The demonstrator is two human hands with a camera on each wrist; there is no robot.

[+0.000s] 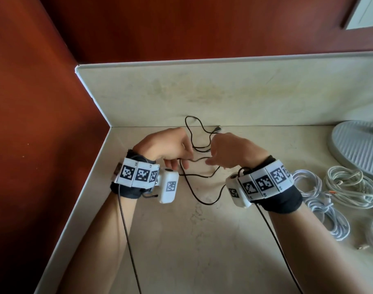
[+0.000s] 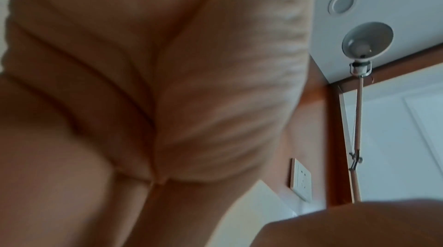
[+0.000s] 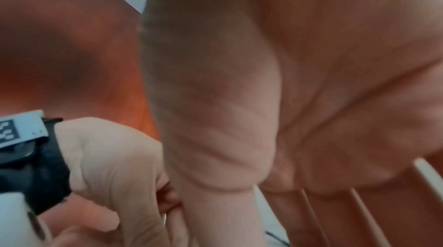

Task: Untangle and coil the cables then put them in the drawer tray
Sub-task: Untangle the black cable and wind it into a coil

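Note:
A thin black cable [image 1: 203,201] lies in loose loops on the pale stone counter [image 1: 181,240], its plug end [image 1: 218,128] near the back wall. My left hand [image 1: 179,161] hovers over it with curled fingers pinching a strand. My right hand [image 1: 211,160] faces it a short way to the right and pinches the same strand. The short run of cable between the two hands is slack. Both wrist views are filled by blurred palm; the right wrist view also shows the left hand [image 3: 107,165]. No drawer tray is in view.
Several white cables [image 1: 321,200] lie in loose bundles at the right, with another white pile [image 1: 351,185] beside them. A grey ribbed fan base [image 1: 355,149] stands at the far right. Red-brown walls and a stone upstand [image 1: 202,92] close the corner.

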